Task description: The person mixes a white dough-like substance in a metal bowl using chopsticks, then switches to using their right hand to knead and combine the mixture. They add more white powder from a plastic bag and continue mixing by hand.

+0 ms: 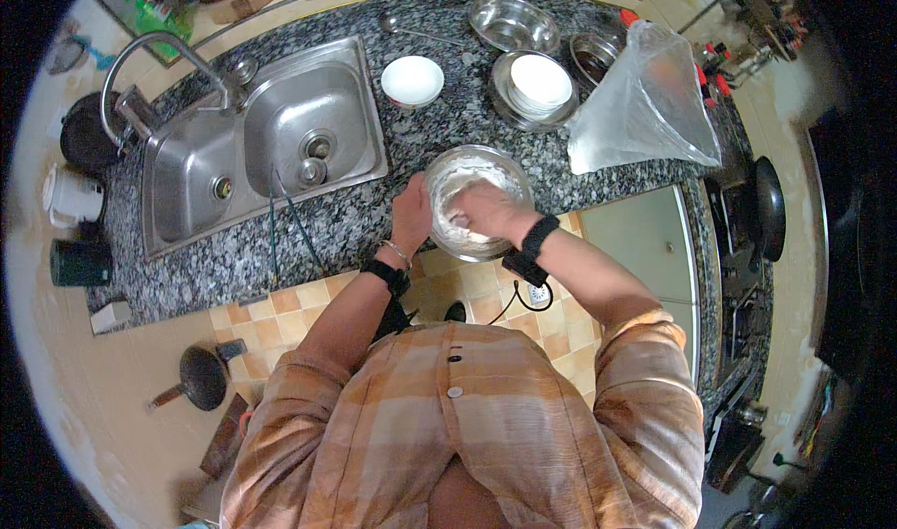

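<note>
A round steel bowl (525, 185) of white flour (478, 166) sits at the front edge of the granite counter. With its fingers closed on the rim, my left hand (412, 215) holds the bowl from its left side. My right hand (486, 209) is down inside the bowl, touching the flour. Its fingers are blurred and partly hidden, so whether they grip anything does not show. Just behind the bowl stand a white bowl (412, 81) and a stack of white dishes (541, 82) in a steel basin (505, 102).
A double sink (372, 108) with a faucet (168, 41) lies to the left, two thin dark sticks (297, 221) near its front edge. Behind are a steel ladle (420, 32) and a steel basin (514, 26). A clear plastic bag (635, 108) stands to the right.
</note>
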Demonstrator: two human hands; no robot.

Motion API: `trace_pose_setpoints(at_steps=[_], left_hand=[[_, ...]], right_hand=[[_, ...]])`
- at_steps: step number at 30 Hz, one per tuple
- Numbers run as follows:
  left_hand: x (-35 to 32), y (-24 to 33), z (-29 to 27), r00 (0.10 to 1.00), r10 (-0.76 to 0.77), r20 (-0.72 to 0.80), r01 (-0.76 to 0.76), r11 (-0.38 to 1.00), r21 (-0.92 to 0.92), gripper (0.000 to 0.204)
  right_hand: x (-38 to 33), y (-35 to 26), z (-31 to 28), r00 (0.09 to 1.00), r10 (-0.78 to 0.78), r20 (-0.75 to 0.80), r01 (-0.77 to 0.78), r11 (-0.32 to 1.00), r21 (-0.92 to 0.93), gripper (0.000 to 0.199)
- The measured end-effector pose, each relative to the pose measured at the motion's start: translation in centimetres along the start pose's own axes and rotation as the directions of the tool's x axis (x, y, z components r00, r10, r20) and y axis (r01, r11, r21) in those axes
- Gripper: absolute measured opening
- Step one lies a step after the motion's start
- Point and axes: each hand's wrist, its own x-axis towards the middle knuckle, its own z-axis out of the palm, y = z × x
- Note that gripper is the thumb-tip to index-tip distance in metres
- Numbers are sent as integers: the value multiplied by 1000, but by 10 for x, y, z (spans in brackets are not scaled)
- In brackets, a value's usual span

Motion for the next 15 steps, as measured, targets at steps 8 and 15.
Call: trace_pose_setpoints(at_steps=[8,15], left_hand=[[-1,31,-9,979,-205,-4,205,977,64,30],[1,26,-10,978,-201,63,189,968,164,29]], right_hand=[[0,7,-12,1000,-12,14,14,983,-185,46],[2,3,-42,989,117,-95,-134,972,-195,47]])
